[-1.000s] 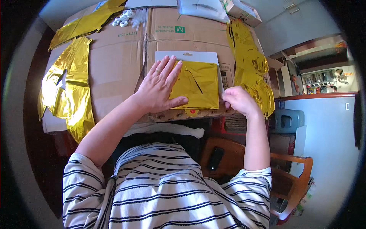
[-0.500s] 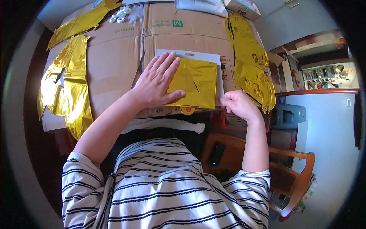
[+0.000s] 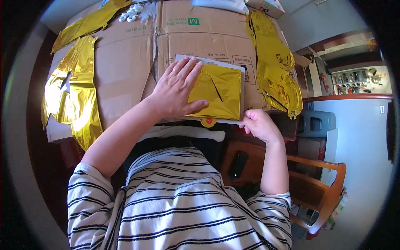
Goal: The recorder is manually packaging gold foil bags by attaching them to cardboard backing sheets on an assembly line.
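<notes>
On the cardboard sheet (image 3: 118, 71), near its front edge, lies folded gold foil (image 3: 227, 89) over a white card (image 3: 243, 85). The left hand (image 3: 177, 89) (a ring (image 3: 175, 71) on one finger) rests flat across the foil; the right hand (image 3: 260, 125) pinches the card's near right corner.

Folded gold foil sheet (image 3: 229, 89), glossy, lightly creased, dark slanting line near its middle, lying flat on a white backing card (image 3: 243, 91), card edges showing above and right
</notes>
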Motion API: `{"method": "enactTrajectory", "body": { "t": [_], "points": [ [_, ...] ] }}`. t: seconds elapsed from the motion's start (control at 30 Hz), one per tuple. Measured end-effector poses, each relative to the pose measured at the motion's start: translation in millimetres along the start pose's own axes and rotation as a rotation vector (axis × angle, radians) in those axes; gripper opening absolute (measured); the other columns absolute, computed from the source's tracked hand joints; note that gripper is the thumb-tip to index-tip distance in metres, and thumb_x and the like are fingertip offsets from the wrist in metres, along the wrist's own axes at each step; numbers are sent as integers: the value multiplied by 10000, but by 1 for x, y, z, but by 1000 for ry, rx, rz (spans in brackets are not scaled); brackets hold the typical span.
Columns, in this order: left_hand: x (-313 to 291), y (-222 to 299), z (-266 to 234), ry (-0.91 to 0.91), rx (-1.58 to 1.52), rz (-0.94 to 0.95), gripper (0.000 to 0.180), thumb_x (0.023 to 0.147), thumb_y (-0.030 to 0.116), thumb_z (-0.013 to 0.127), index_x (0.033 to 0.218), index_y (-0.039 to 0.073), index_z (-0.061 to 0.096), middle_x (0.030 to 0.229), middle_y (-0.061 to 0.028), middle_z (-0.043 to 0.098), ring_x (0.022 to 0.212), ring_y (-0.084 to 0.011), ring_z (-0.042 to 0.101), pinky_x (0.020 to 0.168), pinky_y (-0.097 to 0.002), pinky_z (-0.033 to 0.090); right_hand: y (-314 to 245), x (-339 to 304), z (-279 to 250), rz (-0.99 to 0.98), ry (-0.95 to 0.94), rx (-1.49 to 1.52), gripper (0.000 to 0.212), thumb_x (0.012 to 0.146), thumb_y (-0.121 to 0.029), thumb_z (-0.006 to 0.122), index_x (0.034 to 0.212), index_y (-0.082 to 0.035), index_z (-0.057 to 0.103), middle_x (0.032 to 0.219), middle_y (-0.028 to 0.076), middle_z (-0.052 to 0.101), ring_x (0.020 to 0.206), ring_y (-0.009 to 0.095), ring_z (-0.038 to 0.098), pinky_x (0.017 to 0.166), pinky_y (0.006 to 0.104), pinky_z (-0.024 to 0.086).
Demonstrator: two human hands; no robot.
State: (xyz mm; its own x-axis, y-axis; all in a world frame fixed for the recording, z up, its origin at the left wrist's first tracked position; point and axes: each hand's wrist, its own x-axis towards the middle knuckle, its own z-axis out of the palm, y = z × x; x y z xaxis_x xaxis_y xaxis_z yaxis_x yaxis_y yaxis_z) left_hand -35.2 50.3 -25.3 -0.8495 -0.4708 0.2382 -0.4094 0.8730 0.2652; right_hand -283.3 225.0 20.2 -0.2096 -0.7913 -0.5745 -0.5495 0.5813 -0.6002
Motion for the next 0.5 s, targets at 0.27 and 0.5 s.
{"method": "enactTrajectory", "body": {
  "t": [0.27,0.5],
  "points": [
    [-4,-2,-1,105,-30,37,869,957,616,463,1533,-8,280,1581,-257,279,1492,-401,220,1229,-497,129,-30,-25,-2,-28,611,-604,321,973,-294,581,923,4,691,928,189,713,827,403,676,772,496,530],
    [-5,-6,4,99,5,41,911,953,665,410,1493,-64,326,1556,-311,288,1477,-440,239,1223,-499,145,-45,49,39,-619,727,-726,669,1006,-412,509,1484,33,366,1529,263,378,1411,410,381,1156,550,275]
  ]
}}
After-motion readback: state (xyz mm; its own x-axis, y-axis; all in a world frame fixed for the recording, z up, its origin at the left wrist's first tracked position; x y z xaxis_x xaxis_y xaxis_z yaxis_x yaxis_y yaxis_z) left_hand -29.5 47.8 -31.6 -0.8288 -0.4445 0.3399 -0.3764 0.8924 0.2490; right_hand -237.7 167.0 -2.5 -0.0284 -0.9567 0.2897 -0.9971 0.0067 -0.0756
